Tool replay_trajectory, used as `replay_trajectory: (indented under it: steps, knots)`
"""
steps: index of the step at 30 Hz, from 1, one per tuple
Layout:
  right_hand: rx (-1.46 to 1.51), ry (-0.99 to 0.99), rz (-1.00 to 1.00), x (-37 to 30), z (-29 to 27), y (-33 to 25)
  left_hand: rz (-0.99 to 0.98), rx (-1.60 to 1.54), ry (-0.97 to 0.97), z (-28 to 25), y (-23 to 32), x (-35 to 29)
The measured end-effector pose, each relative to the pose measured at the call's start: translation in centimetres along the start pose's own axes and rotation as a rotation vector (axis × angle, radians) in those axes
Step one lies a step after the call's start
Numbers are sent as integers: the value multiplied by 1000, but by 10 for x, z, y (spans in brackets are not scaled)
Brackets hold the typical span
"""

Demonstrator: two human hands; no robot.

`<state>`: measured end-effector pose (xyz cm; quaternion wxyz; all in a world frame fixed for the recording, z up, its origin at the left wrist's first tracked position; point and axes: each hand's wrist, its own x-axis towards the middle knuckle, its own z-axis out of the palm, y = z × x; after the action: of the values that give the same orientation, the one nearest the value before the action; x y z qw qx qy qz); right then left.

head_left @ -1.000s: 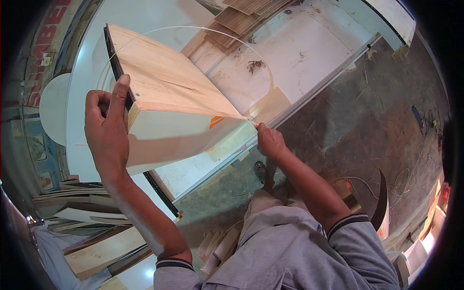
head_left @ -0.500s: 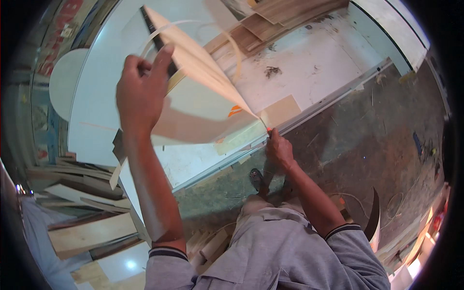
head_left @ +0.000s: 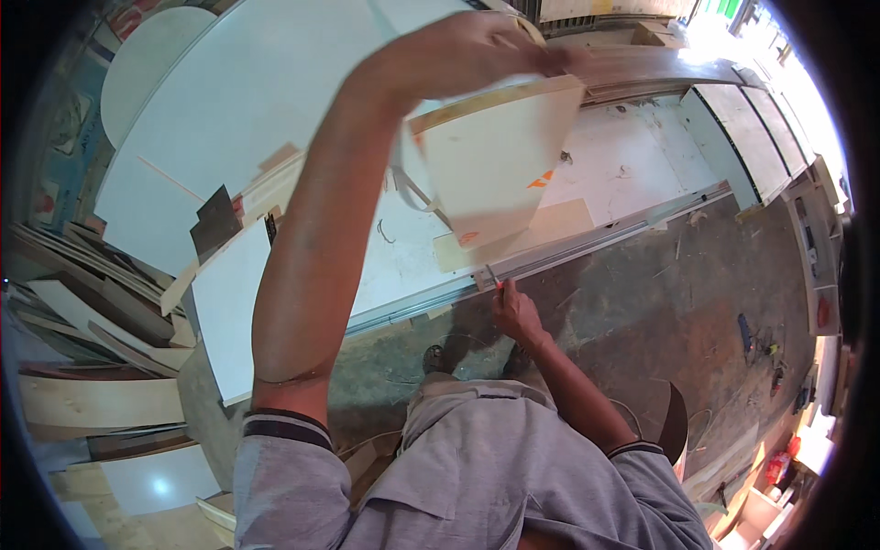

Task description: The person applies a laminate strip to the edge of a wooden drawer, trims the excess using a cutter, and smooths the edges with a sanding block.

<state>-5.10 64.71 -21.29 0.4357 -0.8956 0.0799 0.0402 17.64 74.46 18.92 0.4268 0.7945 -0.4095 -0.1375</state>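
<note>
Workshop floor: left hand clamps raised board; right hand pinches a pencil.

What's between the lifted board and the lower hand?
In the head view, between the board and the right hand lie a flat wood offcut and the table's metal edge rail.

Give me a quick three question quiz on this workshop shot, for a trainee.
1. True or false: the left hand holds the pale board raised above the white bench.
2. The right hand is: A) on the board, B) low by the bench's metal edge rail, C) out of view.
3. Fill in: the marks on the board are ____ in colour.

Key: 1 true; 2 B; 3 orange.
</note>
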Motion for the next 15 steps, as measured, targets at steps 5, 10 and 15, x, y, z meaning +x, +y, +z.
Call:
replay_trajectory:
  steps: [5, 10, 15]
  knots:
    - [-238, 55, -59, 11, 50, -20, 88, 744, 57, 19, -36, -35]
    - [-350, 82, -10, 24, 61, -30, 149, 830, 166, 35, -45, -41]
    - [-457, 34, 65, 41, 76, -37, 117, 823, 114, 30, -42, -41]
